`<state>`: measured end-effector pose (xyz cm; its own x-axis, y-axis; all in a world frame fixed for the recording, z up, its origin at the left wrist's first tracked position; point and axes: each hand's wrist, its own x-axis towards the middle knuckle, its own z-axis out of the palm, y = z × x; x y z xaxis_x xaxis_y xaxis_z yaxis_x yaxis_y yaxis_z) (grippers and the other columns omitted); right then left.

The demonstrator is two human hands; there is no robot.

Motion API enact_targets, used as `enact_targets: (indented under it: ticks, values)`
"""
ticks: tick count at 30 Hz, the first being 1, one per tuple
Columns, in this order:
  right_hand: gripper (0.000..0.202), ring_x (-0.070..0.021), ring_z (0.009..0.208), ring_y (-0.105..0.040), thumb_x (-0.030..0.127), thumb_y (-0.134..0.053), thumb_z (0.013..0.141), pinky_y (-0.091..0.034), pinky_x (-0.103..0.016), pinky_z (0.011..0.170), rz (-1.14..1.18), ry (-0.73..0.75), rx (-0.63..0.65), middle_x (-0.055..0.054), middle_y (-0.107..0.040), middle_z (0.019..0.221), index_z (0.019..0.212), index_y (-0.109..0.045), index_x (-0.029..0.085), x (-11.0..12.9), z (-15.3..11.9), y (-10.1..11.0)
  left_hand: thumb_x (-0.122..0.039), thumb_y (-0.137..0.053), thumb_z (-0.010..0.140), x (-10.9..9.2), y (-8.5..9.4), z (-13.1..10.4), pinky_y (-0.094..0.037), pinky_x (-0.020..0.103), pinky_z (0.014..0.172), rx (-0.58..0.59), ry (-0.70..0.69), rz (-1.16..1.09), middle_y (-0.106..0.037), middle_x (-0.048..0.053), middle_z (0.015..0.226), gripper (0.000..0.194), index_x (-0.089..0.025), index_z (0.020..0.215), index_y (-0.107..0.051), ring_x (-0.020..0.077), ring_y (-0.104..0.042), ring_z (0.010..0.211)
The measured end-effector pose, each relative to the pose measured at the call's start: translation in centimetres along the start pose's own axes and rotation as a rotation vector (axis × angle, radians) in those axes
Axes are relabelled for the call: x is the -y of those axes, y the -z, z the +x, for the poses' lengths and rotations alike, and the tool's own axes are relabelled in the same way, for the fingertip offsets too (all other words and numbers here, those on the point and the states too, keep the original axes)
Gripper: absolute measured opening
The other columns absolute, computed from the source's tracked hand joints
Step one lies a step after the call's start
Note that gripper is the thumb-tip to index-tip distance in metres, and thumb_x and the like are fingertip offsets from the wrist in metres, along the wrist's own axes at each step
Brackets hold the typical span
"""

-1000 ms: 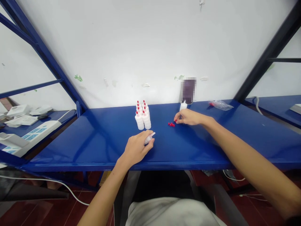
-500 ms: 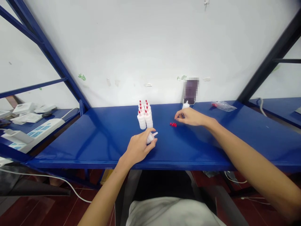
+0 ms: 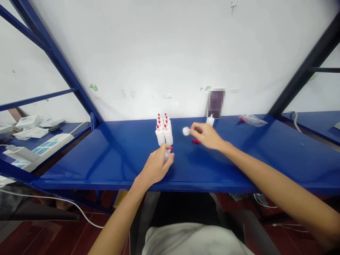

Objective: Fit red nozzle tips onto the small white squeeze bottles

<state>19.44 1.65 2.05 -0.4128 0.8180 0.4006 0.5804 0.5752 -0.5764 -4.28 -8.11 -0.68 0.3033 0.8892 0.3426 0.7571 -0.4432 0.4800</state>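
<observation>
On the blue table, my left hand (image 3: 156, 163) is closed around a white squeeze bottle (image 3: 167, 155), tilted, with a red cap on its tip. My right hand (image 3: 205, 134) pinches a small, rounded white object (image 3: 186, 131) in its fingertips; motion blurs it, so its exact kind is unclear. Just below that hand lies a cluster of loose red caps (image 3: 196, 141). Two rows of white bottles with red caps (image 3: 164, 134) stand upright beyond my left hand. Another white bottle (image 3: 210, 120), its nozzle uncapped, stands behind my right hand.
A clear plastic bag (image 3: 253, 120) with something red in it lies at the table's back right. A dark pixelated panel (image 3: 216, 103) leans on the wall. Blue posts frame both sides. A power strip (image 3: 42, 152) and white boxes sit on the left.
My right hand has moved left and now holds the white object. The bottle in my left hand showed a bare white nozzle before; a red cap now shows at its tip.
</observation>
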Motion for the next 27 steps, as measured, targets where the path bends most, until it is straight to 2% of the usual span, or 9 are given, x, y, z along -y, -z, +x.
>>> enact_targets:
  ticks: [2, 4, 7, 9, 11, 14, 18, 21, 27]
  values:
    - [0.025, -0.0148, 0.061, -0.051, 0.037, -0.051, 0.087, -0.036, -0.028, 0.060, -0.191, -0.168, -0.094, -0.003, -0.062, 0.066, 0.074, -0.061, 0.017, -2.4, 0.9, 1.0, -0.037, -0.040, 0.101, 0.1, -0.1, 0.2, -0.043, 0.029, 0.068, -0.028, -0.012, -0.019, -0.066, 0.005, 0.090, 0.023, -0.019, 0.104, -0.054, 0.0199, -0.063, 0.078]
    - [0.026, -0.0171, 0.066, -0.056, 0.037, -0.054, 0.085, -0.039, -0.028, 0.063, -0.294, -0.279, -0.031, -0.005, -0.066, 0.069, 0.071, -0.063, 0.017, -4.6, 1.6, 1.5, -0.036, -0.045, 0.100, 0.2, -0.2, 0.4, -0.044, 0.029, 0.071, -0.049, -0.043, -0.034, -0.066, 0.004, 0.092, 0.020, -0.019, 0.101, -0.055, 0.0186, -0.061, 0.080]
    - [0.028, -0.0189, 0.070, -0.061, 0.039, -0.054, 0.086, -0.042, -0.028, 0.067, -0.327, -0.339, 0.058, -0.007, -0.069, 0.072, 0.076, -0.067, 0.017, -6.6, 2.0, 1.4, -0.039, -0.049, 0.098, 0.3, -0.4, 0.5, -0.043, 0.027, 0.070, -0.044, -0.053, -0.049, -0.067, 0.002, 0.090, 0.021, -0.019, 0.101, -0.058, 0.0166, -0.061, 0.078]
    - [0.031, -0.0201, 0.073, -0.062, 0.040, -0.051, 0.089, -0.042, -0.029, 0.068, -0.351, -0.331, 0.027, -0.008, -0.070, 0.074, 0.083, -0.070, 0.016, -7.0, 2.0, 1.3, -0.040, -0.050, 0.098, 0.2, -0.4, 0.4, -0.042, 0.027, 0.068, -0.029, -0.051, -0.029, -0.068, 0.002, 0.089, 0.023, -0.020, 0.100, -0.059, 0.0166, -0.063, 0.078]
    - [0.034, -0.0209, 0.073, -0.062, 0.041, -0.048, 0.091, -0.042, -0.031, 0.070, -0.363, -0.301, -0.039, -0.008, -0.069, 0.074, 0.088, -0.071, 0.015, -6.3, 1.8, 1.3, -0.040, -0.050, 0.098, 0.1, -0.4, 0.3, -0.043, 0.027, 0.069, -0.018, -0.066, -0.001, -0.069, 0.002, 0.092, 0.023, -0.020, 0.102, -0.060, 0.0175, -0.064, 0.081]
    - [0.035, -0.0197, 0.070, -0.061, 0.043, -0.048, 0.093, -0.043, -0.031, 0.071, -0.239, -0.186, -0.069, -0.006, -0.070, 0.073, 0.091, -0.071, 0.016, -3.6, 0.9, 1.3, -0.039, -0.051, 0.098, 0.1, -0.5, 0.2, -0.043, 0.027, 0.072, -0.005, -0.092, 0.013, -0.069, 0.001, 0.094, 0.021, -0.021, 0.104, -0.060, 0.0178, -0.064, 0.082]
    - [0.035, -0.0188, 0.075, -0.061, 0.046, -0.048, 0.095, -0.044, -0.031, 0.073, 0.004, 0.099, 0.106, -0.005, -0.070, 0.082, 0.093, -0.069, 0.018, 1.0, -0.8, 0.1, -0.038, -0.052, 0.098, 0.1, -0.5, 0.2, -0.044, 0.027, 0.074, 0.000, -0.099, 0.007, -0.069, 0.001, 0.093, 0.019, -0.021, 0.105, -0.060, 0.0176, -0.064, 0.081]
    - [0.031, -0.0176, 0.078, -0.057, 0.047, -0.051, 0.095, -0.043, -0.030, 0.074, 0.065, 0.304, 0.271, -0.004, -0.064, 0.083, 0.093, -0.066, 0.020, 3.0, -1.8, -1.3, -0.036, -0.050, 0.098, 0.0, -0.4, 0.2, -0.044, 0.027, 0.073, 0.012, -0.102, -0.032, -0.069, 0.001, 0.094, 0.018, -0.022, 0.105, -0.059, 0.0172, -0.063, 0.081]
    - [0.028, -0.0139, 0.068, -0.045, 0.045, -0.042, 0.101, -0.037, -0.027, 0.065, 0.090, 0.376, 0.393, -0.001, -0.052, 0.082, 0.087, -0.046, 0.021, 3.8, -2.6, -2.6, -0.037, -0.047, 0.099, 0.0, -0.1, 0.0, -0.043, 0.025, 0.070, 0.103, -0.149, -0.069, -0.066, 0.000, 0.090, 0.020, -0.021, 0.104, -0.057, 0.0150, -0.060, 0.075]
